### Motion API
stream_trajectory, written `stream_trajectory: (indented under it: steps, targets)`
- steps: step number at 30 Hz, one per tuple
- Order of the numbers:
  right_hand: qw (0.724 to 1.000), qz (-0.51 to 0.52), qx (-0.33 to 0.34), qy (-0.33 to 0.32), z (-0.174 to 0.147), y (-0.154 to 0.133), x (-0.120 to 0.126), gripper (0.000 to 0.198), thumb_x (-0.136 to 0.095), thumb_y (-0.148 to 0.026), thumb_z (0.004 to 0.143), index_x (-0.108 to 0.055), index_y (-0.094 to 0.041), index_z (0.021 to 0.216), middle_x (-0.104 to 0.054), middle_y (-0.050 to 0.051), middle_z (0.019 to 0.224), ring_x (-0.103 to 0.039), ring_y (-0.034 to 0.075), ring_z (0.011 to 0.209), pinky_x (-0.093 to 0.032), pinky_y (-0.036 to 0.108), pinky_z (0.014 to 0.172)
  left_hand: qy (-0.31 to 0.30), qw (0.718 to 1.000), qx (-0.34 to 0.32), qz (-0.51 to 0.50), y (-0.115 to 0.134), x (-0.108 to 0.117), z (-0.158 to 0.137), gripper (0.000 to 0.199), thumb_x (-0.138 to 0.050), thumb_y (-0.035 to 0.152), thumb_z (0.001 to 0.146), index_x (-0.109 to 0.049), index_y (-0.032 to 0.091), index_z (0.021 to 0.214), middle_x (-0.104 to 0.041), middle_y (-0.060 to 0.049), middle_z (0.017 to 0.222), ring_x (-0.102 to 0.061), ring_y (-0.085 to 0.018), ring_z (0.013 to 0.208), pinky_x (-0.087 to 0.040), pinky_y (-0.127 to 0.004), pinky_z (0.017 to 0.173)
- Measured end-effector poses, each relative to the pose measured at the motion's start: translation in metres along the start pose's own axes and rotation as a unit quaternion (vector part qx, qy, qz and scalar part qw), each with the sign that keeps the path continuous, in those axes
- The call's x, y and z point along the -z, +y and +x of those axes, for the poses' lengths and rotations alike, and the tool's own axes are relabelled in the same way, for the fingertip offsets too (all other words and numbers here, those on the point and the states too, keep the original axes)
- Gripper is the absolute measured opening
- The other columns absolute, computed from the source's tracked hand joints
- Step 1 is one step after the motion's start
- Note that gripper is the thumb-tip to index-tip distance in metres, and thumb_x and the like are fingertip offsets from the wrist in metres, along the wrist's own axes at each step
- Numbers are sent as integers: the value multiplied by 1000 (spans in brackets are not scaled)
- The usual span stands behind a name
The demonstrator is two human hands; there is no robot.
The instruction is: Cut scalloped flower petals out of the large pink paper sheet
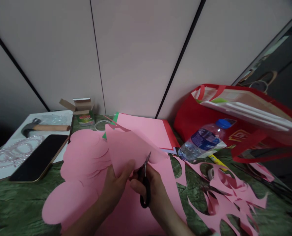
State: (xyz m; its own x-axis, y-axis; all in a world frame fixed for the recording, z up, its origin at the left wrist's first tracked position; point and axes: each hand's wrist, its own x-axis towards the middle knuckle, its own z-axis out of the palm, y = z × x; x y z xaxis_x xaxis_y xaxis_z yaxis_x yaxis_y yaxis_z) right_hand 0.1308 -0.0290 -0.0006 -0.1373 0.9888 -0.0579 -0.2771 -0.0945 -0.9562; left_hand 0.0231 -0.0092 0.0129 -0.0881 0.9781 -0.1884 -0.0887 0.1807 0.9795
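Black-handled scissors (146, 182) point forward, long axis leaning slightly right.

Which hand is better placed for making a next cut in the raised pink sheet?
Probably the right hand: it already holds the scissors, blades close to the pink sheet, while the left hand grips that sheet.

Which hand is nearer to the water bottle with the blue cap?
Right. The right hand, holding the scissors, is left of the water bottle, on its near side. The left hand, gripping pink paper, is farther left.
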Motion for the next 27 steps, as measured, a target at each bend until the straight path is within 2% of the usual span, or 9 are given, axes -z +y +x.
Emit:
stream_trajectory:
  steps: [6,13,17,27]
  targets:
    - [1000,-3,19,8,0,2,0,26,-68,-34,68,-50,-17,78,-46,-3,68,-43,12,63,-35,25,59,12,1000,-1,3,0,-2,0,29,-62,39,69,-64,13,83,-70,-7,76,-65,-22,74,-51,-29,64]
    - [1000,6,0,24,0,5,-1,26,-68,-33,68,-48,-18,74,-44,-4,65,-42,12,61,-38,26,61,16,1000,0,11,-4,-1,1,32,-61,39,69,-63,13,87,-70,-9,83,-65,-24,80,-51,-31,66]
    - [999,5,7,32,0,6,-1,26,-68,-34,68,-48,-18,73,-44,-4,66,-41,11,60,-38,26,60,-5,1000,-5,13,-7,2,3,32,-60,40,72,-62,14,90,-70,-8,88,-64,-22,83,-51,-30,69]
    - [999,4,-9,35,0,7,0,28,-67,-37,68,-48,-17,73,-45,-4,66,-47,12,61,-42,29,62,-1,1000,-12,-3,-3,-1,2,21,-61,29,69,-65,14,83,-70,-6,76,-64,-21,75,-50,-28,63]
